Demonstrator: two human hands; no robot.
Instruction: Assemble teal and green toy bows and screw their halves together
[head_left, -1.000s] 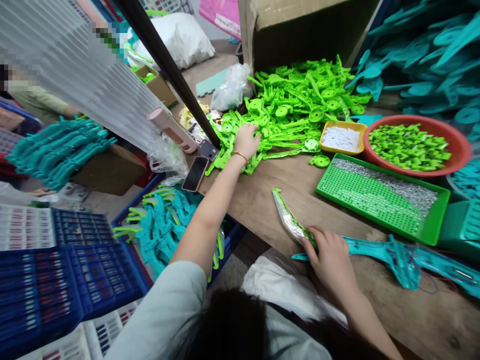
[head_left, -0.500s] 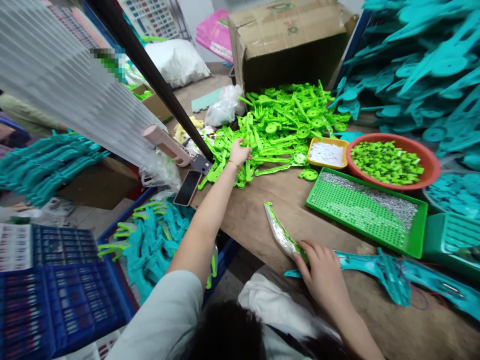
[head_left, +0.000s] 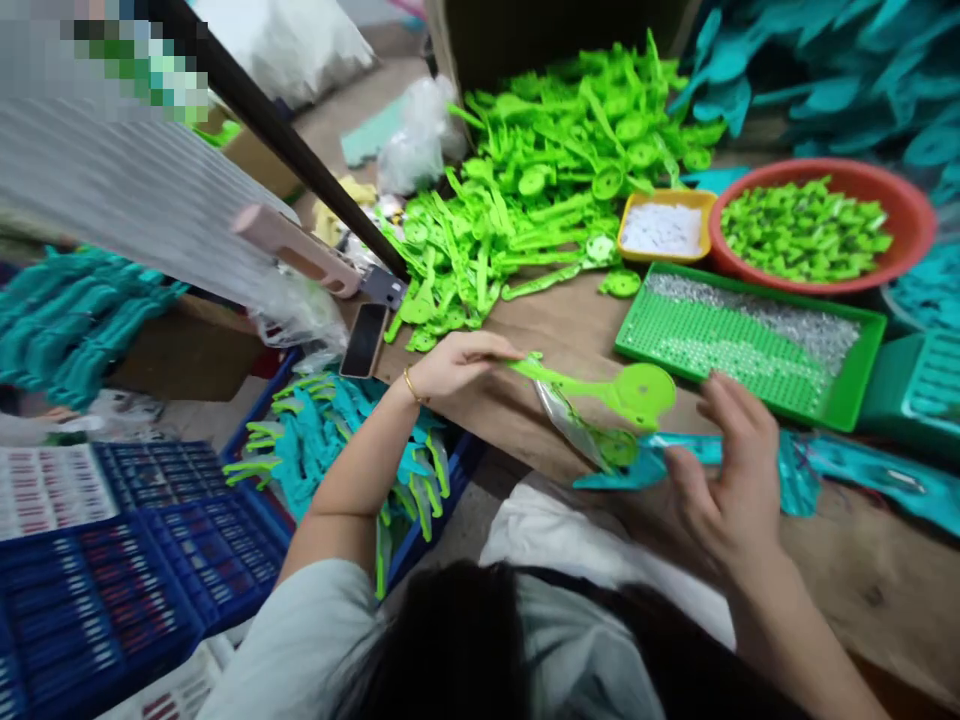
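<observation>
My left hand [head_left: 469, 362] pinches the narrow end of a green plastic part [head_left: 641, 392], whose round end points right over the table. Below it lies another green part with a silvery blade-shaped piece [head_left: 564, 418], partly covered by the held one. My right hand [head_left: 731, 465] hovers at the right with thumb and fingers apart and nothing between them. Under and behind that hand lies a long teal plastic part [head_left: 795, 475]. Thin dark red threads show on it.
A heap of green parts [head_left: 540, 190] fills the back of the table. To the right stand a yellow tray [head_left: 626, 250], a red basin [head_left: 911, 225] and a green perforated tray [head_left: 660, 330] with small metal pieces. A phone [head_left: 365, 340] lies at the left edge, beside a blue crate [head_left: 457, 485].
My left hand has come back from the green heap with a green part. My right hand has let go of the part with the silvery piece and lifted to the right. The view has tilted down.
</observation>
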